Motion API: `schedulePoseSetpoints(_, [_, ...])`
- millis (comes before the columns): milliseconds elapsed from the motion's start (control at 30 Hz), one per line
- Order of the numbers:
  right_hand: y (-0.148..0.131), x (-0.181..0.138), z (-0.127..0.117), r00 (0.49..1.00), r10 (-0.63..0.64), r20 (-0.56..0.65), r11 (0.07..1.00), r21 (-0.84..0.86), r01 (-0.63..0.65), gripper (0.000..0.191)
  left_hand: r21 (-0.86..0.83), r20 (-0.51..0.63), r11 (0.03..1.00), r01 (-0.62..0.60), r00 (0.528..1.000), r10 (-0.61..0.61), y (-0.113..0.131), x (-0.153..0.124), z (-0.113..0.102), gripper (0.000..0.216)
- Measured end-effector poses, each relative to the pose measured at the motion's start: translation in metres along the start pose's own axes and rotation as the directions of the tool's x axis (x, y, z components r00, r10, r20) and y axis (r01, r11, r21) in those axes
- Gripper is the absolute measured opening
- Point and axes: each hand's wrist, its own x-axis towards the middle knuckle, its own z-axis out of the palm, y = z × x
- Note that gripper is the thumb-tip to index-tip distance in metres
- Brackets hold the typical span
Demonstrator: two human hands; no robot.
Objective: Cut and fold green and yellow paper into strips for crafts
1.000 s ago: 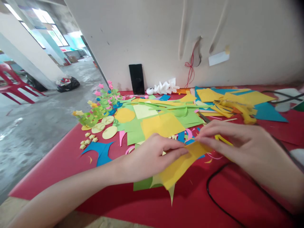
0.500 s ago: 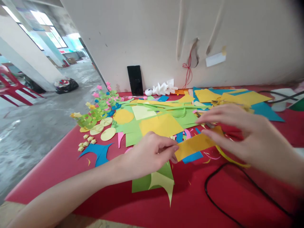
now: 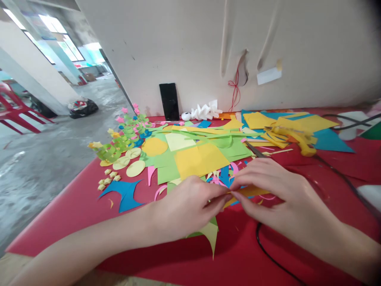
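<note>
My left hand [image 3: 193, 206] is closed in a pinch on one end of an orange-yellow paper strip [image 3: 254, 191]. Right beside it, the thumb and fingertips of my right hand [image 3: 276, 198] pinch the same strip, so the two hands meet. Most of the strip lies hidden behind the right fingers. Just beyond that hand, scissors [image 3: 254, 149] lie with their handles covered. Under the left hand is a pale green paper offcut [image 3: 210, 234] with a curved edge. Small pink, blue and yellow scraps [image 3: 218, 176] lie behind the hands.
A yellow glue gun [image 3: 306, 147] with a dark cord rests at the right. Yellow sheets [image 3: 202, 159], pale discs [image 3: 135, 168], folded paper stars [image 3: 107, 178] and paper flowers [image 3: 133, 123] cover the left and back. A black phone [image 3: 169, 101] leans on the wall.
My right hand has moved left and down along the strip to meet my left hand. The glue gun and scissors behind it have come into fuller view.
</note>
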Motion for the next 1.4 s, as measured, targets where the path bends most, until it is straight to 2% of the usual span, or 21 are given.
schedulePoseSetpoints(133, [-0.005,-0.003,0.004,1.0,0.017,-0.015,1.0,-0.014,-0.017,0.01,-0.005,0.005,0.999,-0.034,0.999,0.034,0.001,-0.001,0.002,0.028])
schedulePoseSetpoints(300, [-0.002,-0.002,-0.005,0.997,0.043,-0.058,0.989,-0.14,-0.051,0.007,0.013,-0.08,0.998,-0.054,0.995,0.055,0.0,-0.003,-0.001,0.031])
schedulePoseSetpoints(500, [0.027,0.003,-0.021,0.977,0.185,-0.105,0.948,-0.244,-0.205,0.009,0.116,-0.228,0.992,-0.058,0.97,0.083,-0.006,-0.003,-0.008,0.029])
schedulePoseSetpoints(633, [0.048,0.007,-0.031,0.957,0.241,-0.161,0.897,-0.34,-0.283,0.01,0.1,-0.258,0.994,-0.055,0.963,0.079,-0.007,-0.003,-0.009,0.028])
schedulePoseSetpoints(700, [0.05,0.008,-0.035,0.951,0.264,-0.162,0.893,-0.331,-0.304,0.009,0.094,-0.251,0.994,-0.049,0.965,0.072,-0.006,-0.003,-0.009,0.028])
schedulePoseSetpoints(767, [0.045,0.008,-0.036,0.962,0.254,-0.097,0.932,-0.242,-0.271,0.01,0.095,-0.232,0.994,-0.047,0.97,0.068,-0.005,-0.002,-0.009,0.027])
schedulePoseSetpoints(867, [0.034,0.007,-0.031,0.988,0.151,0.031,0.985,-0.083,-0.148,0.014,0.071,-0.196,0.997,-0.037,0.979,0.05,-0.006,-0.001,-0.008,0.026])
schedulePoseSetpoints(967, [0.024,0.003,-0.023,0.994,0.066,0.085,0.996,-0.065,-0.061,0.011,0.034,-0.254,0.995,-0.091,0.962,0.097,-0.009,0.001,-0.006,0.023])
schedulePoseSetpoints(1067, [0.016,-0.003,-0.015,0.996,0.033,0.088,0.994,-0.107,-0.023,0.015,0.015,-0.301,0.982,-0.188,0.936,0.184,-0.011,0.002,-0.003,0.025])
schedulePoseSetpoints(1200, [0.005,-0.01,-0.005,0.995,0.003,0.103,0.992,-0.122,0.009,0.016,0.034,-0.305,0.969,-0.247,0.92,0.245,-0.011,0.003,0.003,0.019])
schedulePoseSetpoints(1400, [-0.003,-0.011,-0.003,0.998,-0.01,0.06,0.987,-0.16,0.019,0.019,0.106,-0.325,0.975,-0.196,0.92,0.22,-0.015,0.004,0.003,0.016])
